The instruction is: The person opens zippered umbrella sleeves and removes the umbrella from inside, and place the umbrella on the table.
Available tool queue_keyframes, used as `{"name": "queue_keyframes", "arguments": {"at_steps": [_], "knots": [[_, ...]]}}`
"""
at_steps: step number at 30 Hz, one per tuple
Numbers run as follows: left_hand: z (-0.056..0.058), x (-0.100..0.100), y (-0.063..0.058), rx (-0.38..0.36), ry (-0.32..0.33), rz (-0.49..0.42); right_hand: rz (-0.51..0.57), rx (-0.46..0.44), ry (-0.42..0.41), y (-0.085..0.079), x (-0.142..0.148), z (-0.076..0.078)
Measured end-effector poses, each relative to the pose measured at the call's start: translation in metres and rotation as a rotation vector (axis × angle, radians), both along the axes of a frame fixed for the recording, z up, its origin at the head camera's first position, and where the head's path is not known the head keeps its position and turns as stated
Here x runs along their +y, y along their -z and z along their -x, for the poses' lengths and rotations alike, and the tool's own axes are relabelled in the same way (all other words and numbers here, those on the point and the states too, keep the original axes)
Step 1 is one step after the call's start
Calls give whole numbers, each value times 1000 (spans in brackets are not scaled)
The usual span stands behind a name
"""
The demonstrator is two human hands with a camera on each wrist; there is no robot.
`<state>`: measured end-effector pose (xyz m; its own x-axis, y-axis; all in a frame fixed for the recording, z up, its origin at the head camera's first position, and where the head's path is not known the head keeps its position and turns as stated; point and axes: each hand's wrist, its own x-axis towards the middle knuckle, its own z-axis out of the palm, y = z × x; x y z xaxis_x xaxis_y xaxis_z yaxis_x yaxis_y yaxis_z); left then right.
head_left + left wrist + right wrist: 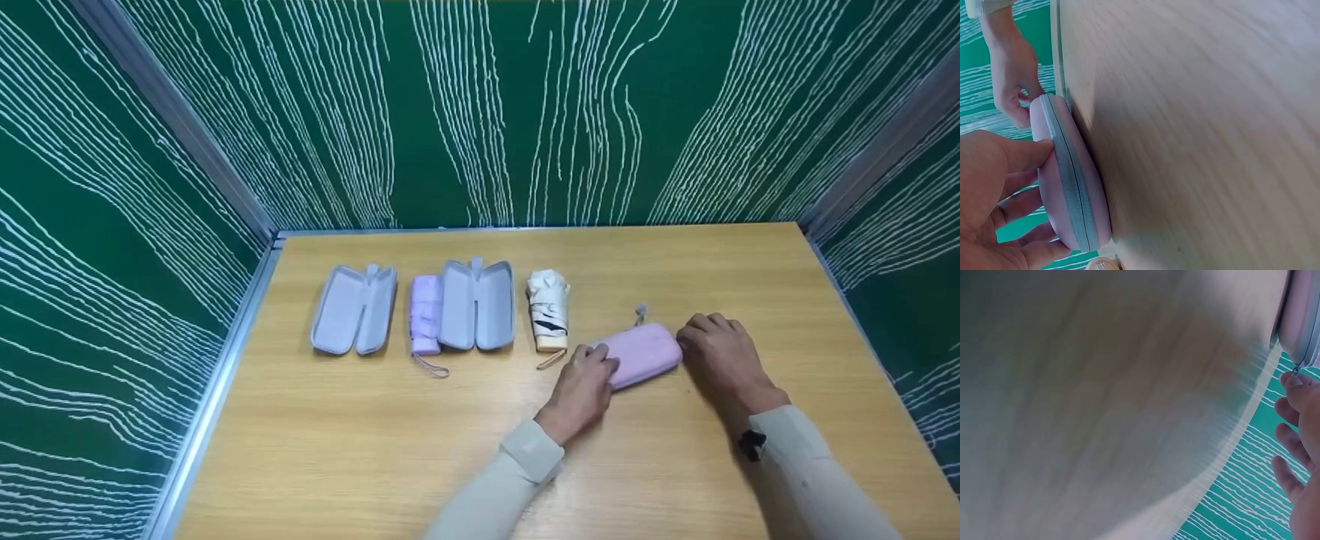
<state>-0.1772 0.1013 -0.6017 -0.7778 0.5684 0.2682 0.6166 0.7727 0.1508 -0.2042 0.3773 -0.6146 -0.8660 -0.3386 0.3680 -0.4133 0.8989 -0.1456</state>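
Note:
A pink zippered case (646,351) lies flat on the table, right of the middle. My left hand (579,394) grips its near left end, the thumb pressing beside the grey zipper (1075,185) in the left wrist view and the fingers spread along the other side. At the far right end, my right hand (724,356) pinches a small zipper pull (1296,372) between thumb and index finger; the other fingers hang loosely curled. The zipper appears closed along the side facing the left wrist camera. A small grey tassel-like piece (641,310) sticks out behind the case.
Left of the case lies a cream folded umbrella (549,306) with a wrist strap. Further left are an open grey glasses case (495,304), a purple folded umbrella (425,311) beside it and another open grey case (339,309). Green walls with white lines surround the wooden table (337,450).

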Motion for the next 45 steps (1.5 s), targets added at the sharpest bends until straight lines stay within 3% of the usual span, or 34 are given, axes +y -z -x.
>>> {"name": "queue_keyframes", "arguments": {"at_steps": [6, 15, 25, 36, 45], "knots": [[-1, 1, 1, 10, -17, -6, -22, -46, 20, -2, 0, -9], [-1, 3, 0, 10, -37, 18, -3, 50, 23, 1, -2, -20], [-2, 4, 1, 20, -36, -2, -49, 42, 37, -2, -5, -25], [-2, 5, -2, -24, -64, 6, -49, 27, 50, -4, -9, -29], [-3, 5, 3, 63, -66, 17, -20, 81, 30, -3, -12, -33]]}}
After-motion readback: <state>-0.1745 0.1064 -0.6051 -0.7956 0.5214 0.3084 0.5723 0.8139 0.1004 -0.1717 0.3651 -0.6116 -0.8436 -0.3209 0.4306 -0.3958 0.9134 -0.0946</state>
